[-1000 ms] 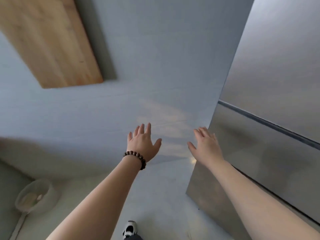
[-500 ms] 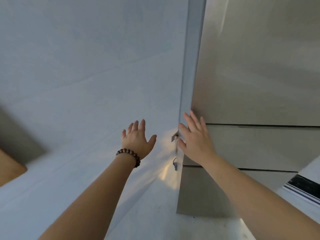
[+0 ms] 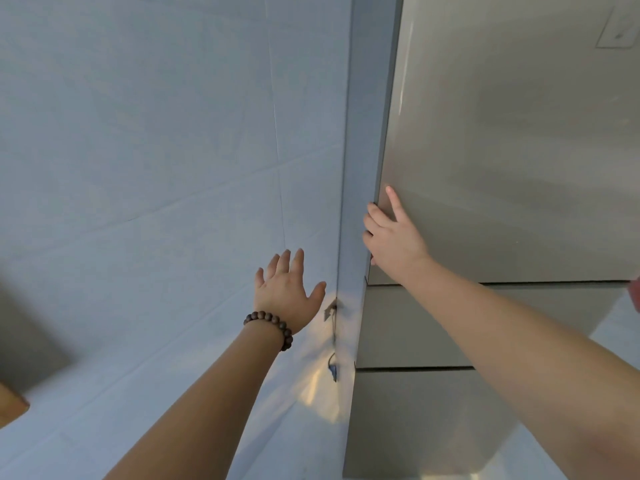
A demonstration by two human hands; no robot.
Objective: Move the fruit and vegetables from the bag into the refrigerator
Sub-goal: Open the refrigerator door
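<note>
Two bare hands of mine are raised before the refrigerator (image 3: 502, 150), a tall steel-fronted unit filling the right half of the view. My right hand (image 3: 394, 237) lies against the left edge of the upper door: the index finger rests flat on the door face, while the other fingers (image 3: 372, 216) curl around the edge into the gap beside the unit, gripping that edge. All the doors appear shut; two dark horizontal seams below my forearm separate the upper door from the lower panels. My left hand (image 3: 285, 292) hangs in the air to the left, fingers spread and empty, touching nothing, in front of the pale tiled wall (image 3: 156, 150). A bracelet (image 3: 272, 327) of dark round beads circles that wrist. Between the two hands, low on the wall, a small plug (image 3: 330, 311) with a thin cord sits just beside the refrigerator's side. A wooden corner (image 3: 12, 403) shows at the left margin. Neither bag nor produce appears in view.
</note>
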